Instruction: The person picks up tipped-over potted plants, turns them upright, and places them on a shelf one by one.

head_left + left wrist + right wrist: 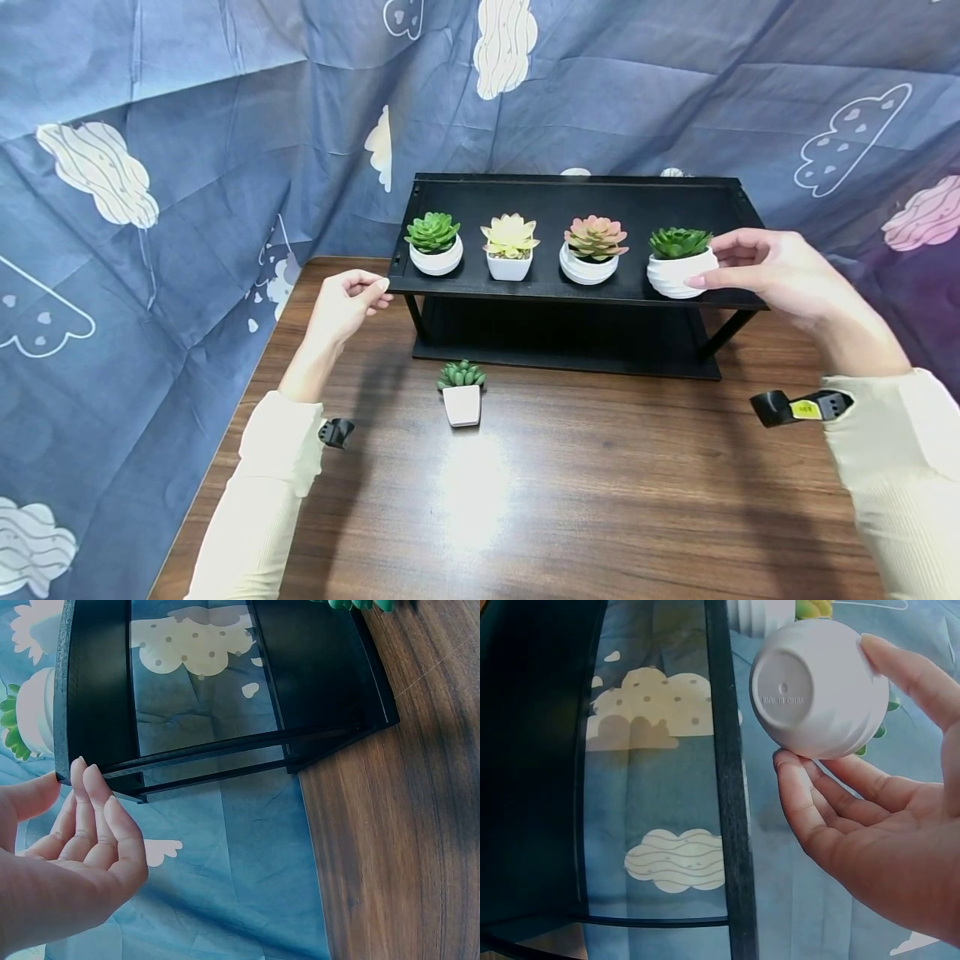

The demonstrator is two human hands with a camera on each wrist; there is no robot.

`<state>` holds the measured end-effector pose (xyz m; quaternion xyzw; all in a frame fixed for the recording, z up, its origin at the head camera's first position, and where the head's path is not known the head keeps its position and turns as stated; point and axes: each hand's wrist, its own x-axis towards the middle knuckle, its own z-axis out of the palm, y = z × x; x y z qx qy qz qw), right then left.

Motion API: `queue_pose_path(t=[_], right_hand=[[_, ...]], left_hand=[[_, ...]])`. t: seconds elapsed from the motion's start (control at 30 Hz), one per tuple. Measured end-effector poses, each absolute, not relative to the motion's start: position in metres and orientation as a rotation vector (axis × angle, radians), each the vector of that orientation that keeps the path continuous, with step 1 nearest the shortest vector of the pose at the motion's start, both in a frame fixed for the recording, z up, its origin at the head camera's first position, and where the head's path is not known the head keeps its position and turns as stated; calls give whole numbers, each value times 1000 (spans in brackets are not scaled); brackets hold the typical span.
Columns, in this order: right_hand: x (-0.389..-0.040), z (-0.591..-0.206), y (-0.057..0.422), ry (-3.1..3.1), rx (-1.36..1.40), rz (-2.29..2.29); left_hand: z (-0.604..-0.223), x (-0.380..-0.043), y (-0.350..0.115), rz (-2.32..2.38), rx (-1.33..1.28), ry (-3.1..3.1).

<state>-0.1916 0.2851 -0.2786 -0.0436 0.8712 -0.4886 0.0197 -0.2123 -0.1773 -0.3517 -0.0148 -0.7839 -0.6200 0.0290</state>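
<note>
My right hand (pixel 787 271) grips a round white pot with a green succulent (pixel 678 262) between thumb and fingers, at the right end of a black two-tier shelf (pixel 517 287). In the right wrist view the bottom of that pot (pixel 787 690) faces the camera, raised off the shelf top. My left hand (pixel 341 304) pinches the front left corner of the top tier, thumb above and fingers beneath. On the top tier stand a green succulent (pixel 433 242), a yellow succulent (pixel 510 246) in a square pot, and a pink succulent (pixel 592 250).
A small succulent in a white tapered pot (pixel 461 396) lies on the wooden table (pixel 600 475) before the shelf. The lower tier (pixel 555 333) sits under the top one. Blue cloud-patterned cloth (pixel 225 150) hangs behind and to the left.
</note>
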Motion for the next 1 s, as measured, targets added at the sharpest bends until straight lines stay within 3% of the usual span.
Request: queue_pose_path(t=[1.0], right_hand=[[-206,-291,280,2746,-46,-1518]], left_hand=[[-352,-212,-178,-1902,-50,-2424]])
